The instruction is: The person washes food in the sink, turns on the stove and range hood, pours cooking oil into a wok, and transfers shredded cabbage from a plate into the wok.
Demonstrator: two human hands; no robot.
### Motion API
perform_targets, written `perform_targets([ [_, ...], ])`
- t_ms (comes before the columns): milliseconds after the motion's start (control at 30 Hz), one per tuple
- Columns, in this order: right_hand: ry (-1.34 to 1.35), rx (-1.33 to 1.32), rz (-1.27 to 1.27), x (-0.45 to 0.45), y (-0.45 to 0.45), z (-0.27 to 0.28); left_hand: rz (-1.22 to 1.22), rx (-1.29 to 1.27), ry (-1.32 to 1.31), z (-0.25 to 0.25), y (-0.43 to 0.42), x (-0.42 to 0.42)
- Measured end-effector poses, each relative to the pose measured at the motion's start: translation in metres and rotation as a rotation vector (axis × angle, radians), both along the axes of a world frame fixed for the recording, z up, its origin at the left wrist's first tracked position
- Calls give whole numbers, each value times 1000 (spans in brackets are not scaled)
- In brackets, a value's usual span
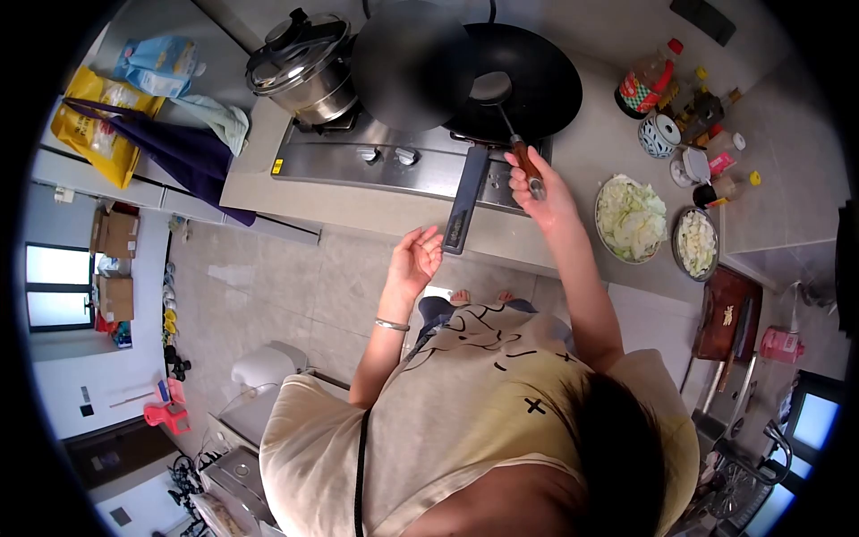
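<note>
My right hand (546,192) is closed around the wooden handle of a wok spatula (503,112). Its metal head rests inside a black wok (550,76) on the stove. The wok's long dark handle (465,201) points toward me. Beside the end of that handle is my left hand (418,261), its fingers loosely bent and apart, with nothing visible in them; whether the fingertips touch the handle I cannot tell. A dark, blurred round shape (412,67) covers the wok's left side. What lies in the wok is hard to make out.
Left on the steel gas stove (358,166) stands a pressure cooker (309,76). To the right are a plate of sliced cabbage (631,219), a bowl of pale chopped pieces (696,242), and several sauce bottles (646,85). A purple cloth (192,152) hangs at left.
</note>
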State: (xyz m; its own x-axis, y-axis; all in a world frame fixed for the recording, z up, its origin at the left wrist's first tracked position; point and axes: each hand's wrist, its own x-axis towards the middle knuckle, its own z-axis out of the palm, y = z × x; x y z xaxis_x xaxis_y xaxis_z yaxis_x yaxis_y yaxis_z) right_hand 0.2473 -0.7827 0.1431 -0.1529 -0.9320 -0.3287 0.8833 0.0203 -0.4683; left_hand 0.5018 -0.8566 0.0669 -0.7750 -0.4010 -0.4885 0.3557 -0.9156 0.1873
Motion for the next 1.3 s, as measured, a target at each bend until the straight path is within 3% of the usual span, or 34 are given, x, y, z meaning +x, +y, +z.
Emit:
perform_targets([
  [200,936,300,-138,12,23,9,60,-11,43,3,-6,19],
  [300,1579,524,-185,2,37,13,68,-25,46,7,-8,20],
  [400,1937,674,-112,5,43,41,71,-34,46,15,-7,17],
  [600,2060,678,-96,8,38,50,84,-19,53,14,-7,15],
  [700,2000,707,0,12,34,56,89,-18,53,13,-7,16],
  [900,2056,686,-40,12,25,47,109,-38,30,18,-4,22],
  [1000,2222,676,-145,8,22,33,131,-17,28,11,-4,27],
  [1300,2138,712,-51,15,19,43,175,-16,51,15,-3,34],
])
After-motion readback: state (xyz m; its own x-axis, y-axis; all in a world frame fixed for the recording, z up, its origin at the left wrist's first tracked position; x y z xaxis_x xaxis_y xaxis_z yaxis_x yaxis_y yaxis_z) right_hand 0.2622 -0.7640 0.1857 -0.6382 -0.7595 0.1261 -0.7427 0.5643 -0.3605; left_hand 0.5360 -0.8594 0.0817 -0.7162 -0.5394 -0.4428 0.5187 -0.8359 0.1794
